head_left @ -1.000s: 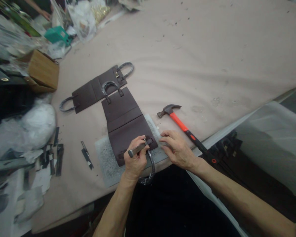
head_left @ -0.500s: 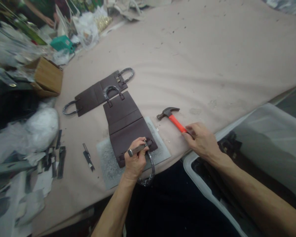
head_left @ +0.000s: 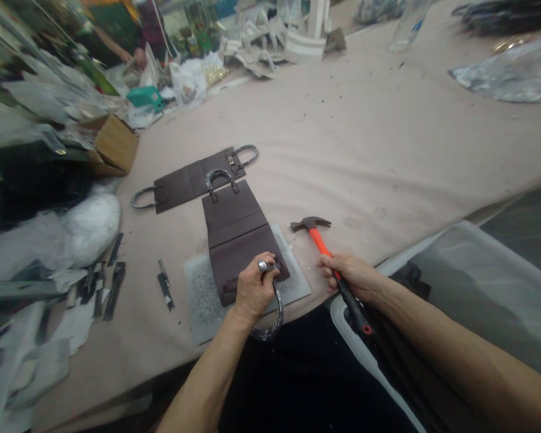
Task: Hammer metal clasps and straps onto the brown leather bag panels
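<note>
My left hand (head_left: pixel 253 290) is closed around a metal punch (head_left: pixel 265 265), its round end facing up, over the near edge of a dark brown leather bag panel (head_left: pixel 241 240). Under that edge lies a grey stone slab (head_left: pixel 201 300). A plastic-wrapped handle (head_left: pixel 275 322) hangs from the panel below my left hand, and another arches at its far end. What the punch's lower tip touches is hidden by my fingers. My right hand (head_left: pixel 354 275) grips a claw hammer (head_left: pixel 318 239) by its orange and black handle, with the head beside the slab, close to the table.
Behind lies a second brown bag panel (head_left: pixel 180 183) with two wrapped handles. A slim knife-like tool (head_left: pixel 165 285) rests left of the slab. Dark strips, plastic bags and a cardboard box (head_left: pixel 116 144) crowd the left side. A white bin (head_left: pixel 455 264) stands at right; another person's hands show far back.
My right hand has lifted the hammer so that its black grip shows below the fingers. The punch has tipped more upright in my left hand. The camera view has shifted.
</note>
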Action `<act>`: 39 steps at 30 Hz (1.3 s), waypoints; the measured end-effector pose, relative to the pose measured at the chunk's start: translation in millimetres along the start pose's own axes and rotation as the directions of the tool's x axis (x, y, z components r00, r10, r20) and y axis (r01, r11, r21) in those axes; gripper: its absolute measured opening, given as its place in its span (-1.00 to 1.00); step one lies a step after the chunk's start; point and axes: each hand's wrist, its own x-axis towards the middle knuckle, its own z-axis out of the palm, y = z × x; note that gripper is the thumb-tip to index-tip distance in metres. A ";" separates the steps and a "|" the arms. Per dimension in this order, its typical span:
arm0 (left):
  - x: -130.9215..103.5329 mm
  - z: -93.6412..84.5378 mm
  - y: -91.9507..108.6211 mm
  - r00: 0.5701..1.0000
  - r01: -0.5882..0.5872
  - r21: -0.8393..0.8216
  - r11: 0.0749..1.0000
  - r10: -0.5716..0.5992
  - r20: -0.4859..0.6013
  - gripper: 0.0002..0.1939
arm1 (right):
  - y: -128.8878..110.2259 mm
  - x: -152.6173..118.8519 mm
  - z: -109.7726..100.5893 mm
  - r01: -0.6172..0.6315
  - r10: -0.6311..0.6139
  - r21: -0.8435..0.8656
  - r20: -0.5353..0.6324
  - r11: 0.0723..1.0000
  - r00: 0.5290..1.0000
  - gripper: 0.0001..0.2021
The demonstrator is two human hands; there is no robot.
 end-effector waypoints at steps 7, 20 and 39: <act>3.2 0.4 -0.3 0.999 0.004 0.024 1.000 -0.005 0.045 -0.81 | -41.0 -70.6 18.2 0.392 -0.551 -0.566 -0.138 0.726 0.823 -0.64; -0.5 3.1 -7.7 0.999 -0.032 0.027 0.999 0.031 0.026 -0.82 | -71.5 -143.6 43.1 0.390 -0.841 -0.913 0.301 -0.118 0.450 -0.69; 1.8 2.0 -3.1 0.998 -0.052 0.043 0.998 0.050 0.035 -0.86 | -59.0 -132.8 29.2 0.351 -0.719 -0.926 0.339 -0.140 0.607 -0.69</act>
